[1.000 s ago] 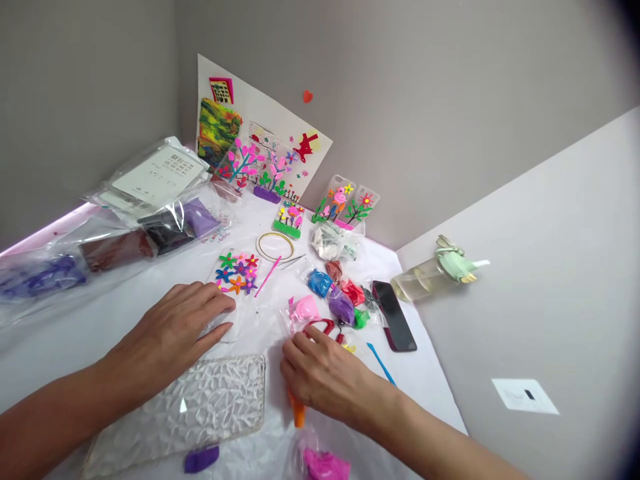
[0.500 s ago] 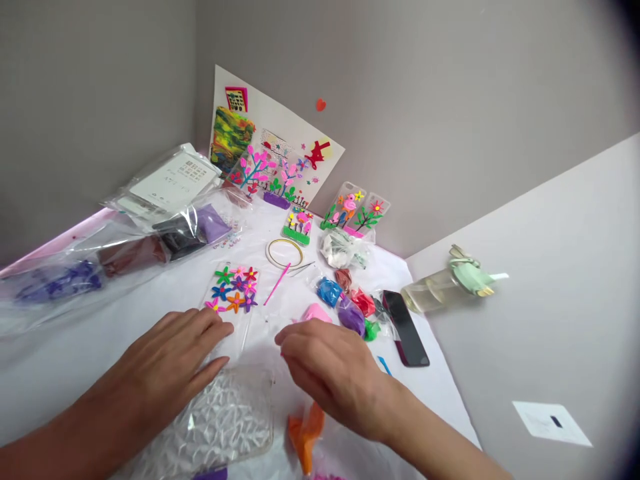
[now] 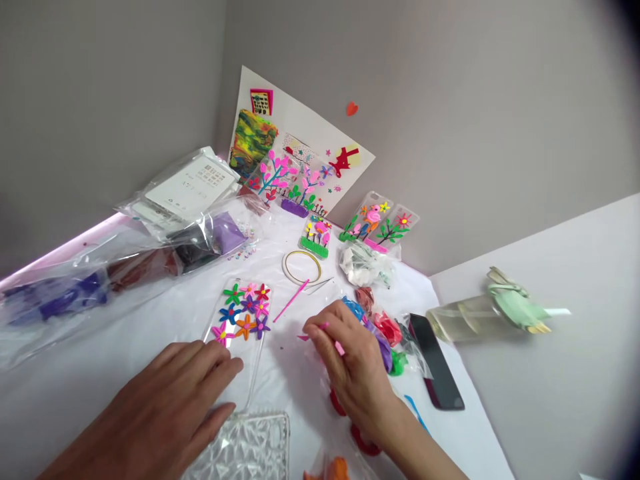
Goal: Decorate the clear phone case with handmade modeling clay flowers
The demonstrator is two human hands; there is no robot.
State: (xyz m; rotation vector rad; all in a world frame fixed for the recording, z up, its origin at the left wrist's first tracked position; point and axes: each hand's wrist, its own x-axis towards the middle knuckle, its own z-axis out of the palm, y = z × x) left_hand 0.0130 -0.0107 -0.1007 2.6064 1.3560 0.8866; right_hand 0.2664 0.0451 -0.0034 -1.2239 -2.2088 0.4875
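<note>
My left hand [image 3: 175, 393] lies with its fingers stretched over the lower left part of a clear phone case [image 3: 245, 367]. Several colourful clay flowers [image 3: 245, 307] cover the upper end of that case. My right hand [image 3: 357, 373] is closed in a pinch beside the case, over the wrapped clay. Pink clay [image 3: 341, 348] shows between its fingers and at the fingertips; how much is held is hidden. Close by lie a pink stick tool [image 3: 291, 300], a purple clay packet [image 3: 381, 343] and a red one [image 3: 387, 329]. A textured clear case [image 3: 250, 443] sits below my left hand.
A black phone [image 3: 437, 363] lies by the table's right edge, near a bottle [image 3: 465, 320]. Bangles [image 3: 303, 267] lie farther back. Plastic-wrapped packets [image 3: 145, 263] line the left side. Decorated cases [image 3: 370, 217] lean at the wall, and orange clay [image 3: 337, 469] is at the front.
The view has swung left, so the table's things appear farther right and lower. My right hand is now pinched, with pink at its fingertips. My left hand stays on the flowered case.
</note>
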